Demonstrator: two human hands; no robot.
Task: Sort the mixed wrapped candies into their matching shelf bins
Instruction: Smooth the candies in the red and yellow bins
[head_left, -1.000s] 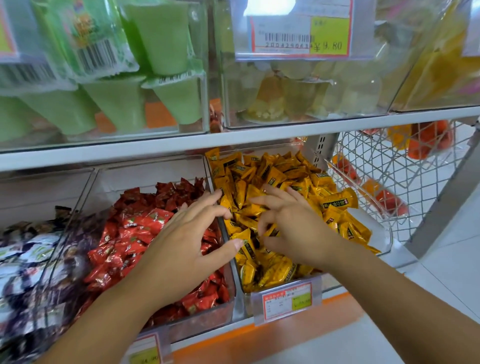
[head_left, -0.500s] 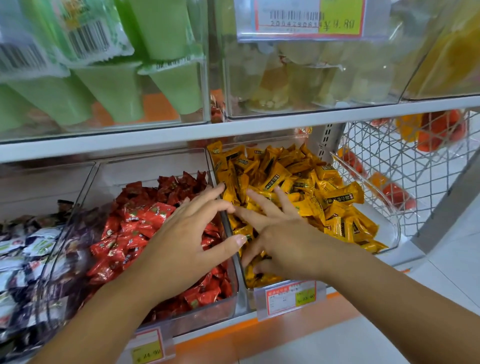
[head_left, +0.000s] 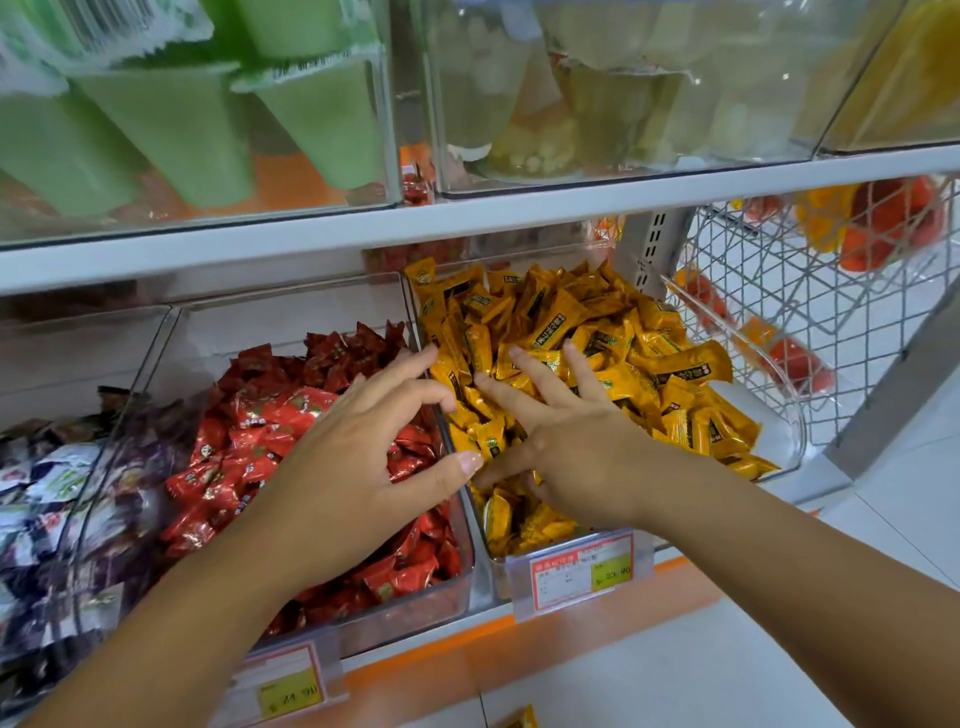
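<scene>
Yellow wrapped candies (head_left: 613, 353) fill a clear bin (head_left: 779, 447) on the lower shelf. Left of it, a clear bin (head_left: 415, 608) holds red wrapped candies (head_left: 260, 441). My right hand (head_left: 566, 441) lies on the yellow pile near its left side, fingers spread and straight, holding nothing I can see. My left hand (head_left: 353, 457) hovers over the red bin's right part, fingers loosely curved, their tips reaching over the divider between the two bins. It holds nothing visible.
A third bin (head_left: 119, 426) at far left holds dark and white wrapped candies (head_left: 41, 483). Price tags (head_left: 582, 571) hang on the shelf front. The upper shelf (head_left: 467, 223) carries clear bins of green cups (head_left: 171, 135). A wire basket (head_left: 810, 312) stands right. One yellow candy (head_left: 522, 719) lies low.
My right hand's fingers went from curled into the yellow pile to spread flat on top of it. The view moved closer to the shelf. My left hand stayed above the red bin.
</scene>
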